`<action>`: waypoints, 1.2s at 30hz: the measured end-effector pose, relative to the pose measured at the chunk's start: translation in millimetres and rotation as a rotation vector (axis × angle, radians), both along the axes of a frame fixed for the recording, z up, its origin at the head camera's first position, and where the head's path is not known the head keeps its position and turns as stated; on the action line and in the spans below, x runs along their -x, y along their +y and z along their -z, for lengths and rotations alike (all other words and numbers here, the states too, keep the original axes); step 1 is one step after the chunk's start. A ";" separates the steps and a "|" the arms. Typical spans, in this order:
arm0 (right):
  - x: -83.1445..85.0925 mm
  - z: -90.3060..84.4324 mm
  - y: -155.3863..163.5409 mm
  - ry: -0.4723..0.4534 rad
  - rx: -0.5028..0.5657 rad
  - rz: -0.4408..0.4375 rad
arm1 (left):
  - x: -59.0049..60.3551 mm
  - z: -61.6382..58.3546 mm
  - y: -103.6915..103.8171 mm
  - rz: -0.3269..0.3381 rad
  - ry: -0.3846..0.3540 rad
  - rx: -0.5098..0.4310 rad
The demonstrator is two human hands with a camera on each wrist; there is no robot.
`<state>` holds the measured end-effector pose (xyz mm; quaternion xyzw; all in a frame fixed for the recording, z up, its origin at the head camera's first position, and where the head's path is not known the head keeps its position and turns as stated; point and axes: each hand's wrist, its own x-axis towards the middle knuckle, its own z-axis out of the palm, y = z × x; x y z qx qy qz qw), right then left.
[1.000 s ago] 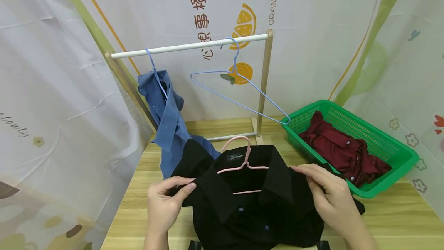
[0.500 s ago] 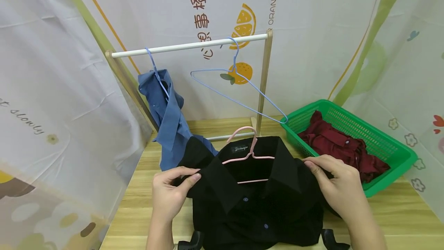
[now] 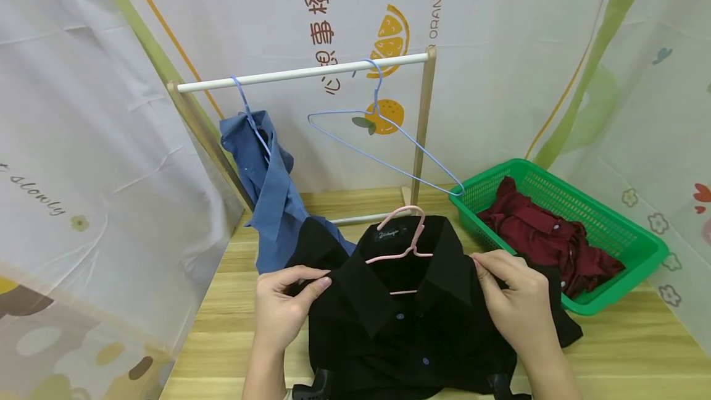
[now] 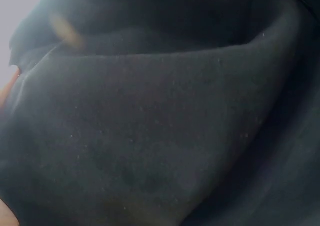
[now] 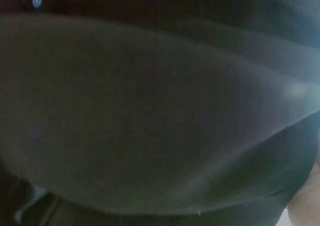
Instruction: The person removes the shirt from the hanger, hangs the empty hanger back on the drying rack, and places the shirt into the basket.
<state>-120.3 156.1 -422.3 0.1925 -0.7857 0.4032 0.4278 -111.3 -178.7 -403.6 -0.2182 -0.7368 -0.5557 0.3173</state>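
Observation:
A black button-up shirt [image 3: 366, 350] lies in front of me on the table, collar facing away. Inside its neck sits a pink hanger [image 3: 415, 245], its hook standing up past the collar and its arms hidden in the cloth. My left hand [image 3: 284, 304] pinches the shirt at its left shoulder between thumb and fingers. At the other shoulder my right hand [image 3: 516, 298] pinches the cloth the same way. Black fabric [image 4: 140, 126] fills most of the left wrist view. In the right wrist view, dark cloth [image 5: 125, 111] and a small button [image 5: 37, 0] show.
Behind the shirt stands a rack with a white rail [image 3: 302, 73]. A blue shirt [image 3: 269, 196] hangs at its left and a bare blue hanger [image 3: 383, 117] at its right. A green basket [image 3: 627, 270] holding a dark red shirt [image 3: 547, 233] stands at right.
The pink hanger and the shirt's collar have shifted right and slightly away from me. My left hand has moved a little right; my right hand went right, then back left, still pinching the cloth.

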 end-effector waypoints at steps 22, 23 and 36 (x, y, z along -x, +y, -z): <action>-13.1 2.1 -26.3 -0.052 -0.005 -0.147 | 1.0 4.1 2.3 0.007 0.015 0.025; -12.8 2.5 -25.7 -0.036 -0.001 -0.158 | 0.9 3.8 1.9 0.008 0.020 0.025; -6.4 -1.2 3.7 -0.098 -0.039 -0.032 | 0.5 6.8 -8.4 0.063 -0.009 0.019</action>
